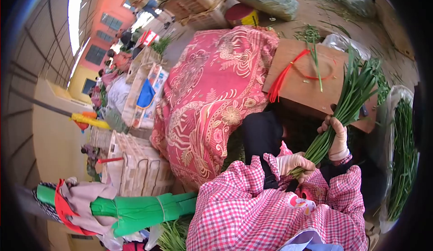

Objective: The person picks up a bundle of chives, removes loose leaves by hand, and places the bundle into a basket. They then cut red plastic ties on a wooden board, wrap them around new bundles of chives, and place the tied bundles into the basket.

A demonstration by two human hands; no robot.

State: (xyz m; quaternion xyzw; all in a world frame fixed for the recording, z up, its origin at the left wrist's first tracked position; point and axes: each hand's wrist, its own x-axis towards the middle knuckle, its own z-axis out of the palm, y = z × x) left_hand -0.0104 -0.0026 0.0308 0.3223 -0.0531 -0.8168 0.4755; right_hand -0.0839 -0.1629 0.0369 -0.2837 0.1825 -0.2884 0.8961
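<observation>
so both hands are busy out around 4 o'clock: the left hand (295, 164) is closed around the stem end of a long bunch of green stalks (349, 99), and the right hand (337, 138) wraps the same bunch a bit higher, between 3 and 4. my guess is the two-point hold keeps the stems lined up while the leafy tips spread loose toward 2. the wooden board (311, 93) at 2 to 3 sits right by the hands, probably as a low work surface, with some red strips (280, 80) laid on it where they're easy to grab. the clear bag (399, 91) past 3 has more long greens in it, i'd say to keep them together. as for writing, nothing i can read tbh. the cartoon patch (301, 203) on the checked top (243, 206), between 4 and 5, shows no lettering i can make out, and the red and yellow tub (238, 12) just past 12 is too small to tell.
</observation>
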